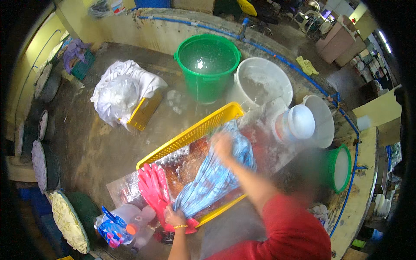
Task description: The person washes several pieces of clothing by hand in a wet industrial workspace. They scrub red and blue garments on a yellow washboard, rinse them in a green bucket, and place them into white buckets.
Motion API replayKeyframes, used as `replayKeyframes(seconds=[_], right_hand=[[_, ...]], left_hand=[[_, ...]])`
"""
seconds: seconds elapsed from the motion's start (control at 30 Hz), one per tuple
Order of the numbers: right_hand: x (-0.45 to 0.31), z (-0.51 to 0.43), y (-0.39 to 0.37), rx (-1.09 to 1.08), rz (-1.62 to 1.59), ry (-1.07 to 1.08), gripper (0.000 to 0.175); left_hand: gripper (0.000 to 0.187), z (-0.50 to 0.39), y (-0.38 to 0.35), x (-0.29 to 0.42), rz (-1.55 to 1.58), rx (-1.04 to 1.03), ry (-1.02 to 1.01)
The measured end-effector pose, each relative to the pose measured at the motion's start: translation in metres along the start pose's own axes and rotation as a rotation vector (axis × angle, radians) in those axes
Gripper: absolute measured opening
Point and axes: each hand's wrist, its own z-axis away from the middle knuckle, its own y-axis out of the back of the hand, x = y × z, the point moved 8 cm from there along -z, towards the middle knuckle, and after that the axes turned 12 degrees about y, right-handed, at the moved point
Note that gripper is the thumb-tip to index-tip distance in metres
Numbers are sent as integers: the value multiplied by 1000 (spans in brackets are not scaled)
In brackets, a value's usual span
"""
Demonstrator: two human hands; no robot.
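Observation:
A wet blue patterned cloth [211, 177] lies stretched slantwise over a soaked reddish-brown board [185, 162]. My left hand [174, 216], with a yellow bead bracelet at the wrist, grips the cloth's gathered near end. Towards the far end, my right hand [222, 144] is on the cloth, blurred by motion. Whether it holds anything cannot be made out. A yellow perforated plastic basket [191, 138] has its long sides along both edges of the board. Pink rubber gloves [152, 185] rest at the board's left end, right beside my left hand.
Behind the board stand a green tub [208, 74] and a white tub [260, 78], both holding water. A lidded white pail [295, 123] is at the right. White laundry [126, 84] covers another yellow basket. Bottles [143, 227] crowd the near left. Blue pipe [292, 66] follows the low wall.

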Motion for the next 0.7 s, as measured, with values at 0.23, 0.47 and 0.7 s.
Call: replayKeyframes(seconds=[0.23, 0.47, 0.7], right_hand=[[-122, 127, -8, -293, 265, 614, 13], [183, 47, 145, 199, 359, -328, 23], [53, 212, 118, 368, -40, -333, 26]], left_hand=[[29, -3, 2, 5, -36, -33, -11], [27, -10, 1, 3, -50, -92, 50], [33, 88, 50, 17, 200, -448, -65]])
